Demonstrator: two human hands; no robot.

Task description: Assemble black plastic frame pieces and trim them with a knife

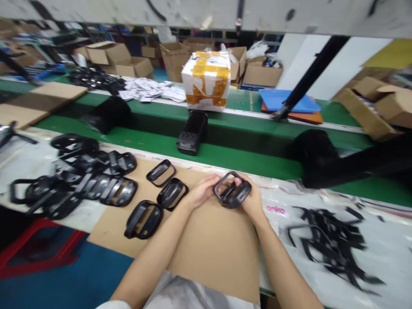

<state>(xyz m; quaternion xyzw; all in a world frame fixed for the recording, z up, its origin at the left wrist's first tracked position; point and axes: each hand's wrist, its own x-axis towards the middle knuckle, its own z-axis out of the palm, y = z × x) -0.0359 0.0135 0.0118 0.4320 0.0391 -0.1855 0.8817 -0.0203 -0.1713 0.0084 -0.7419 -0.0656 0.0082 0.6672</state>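
Tabletop (391,262) "anko" lettering (275,210) beside right hand (253,195)

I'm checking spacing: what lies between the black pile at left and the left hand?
Three black parts lie on the brown sheet between the pile and the left hand, as the head view shows.

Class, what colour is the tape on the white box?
The tape is yellow-orange, showing best in the head view.

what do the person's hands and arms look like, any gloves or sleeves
The left hand and right hand wear no gloves, and no watch shows. The forearms are bare; a whitish sleeve edge shows at lower left.
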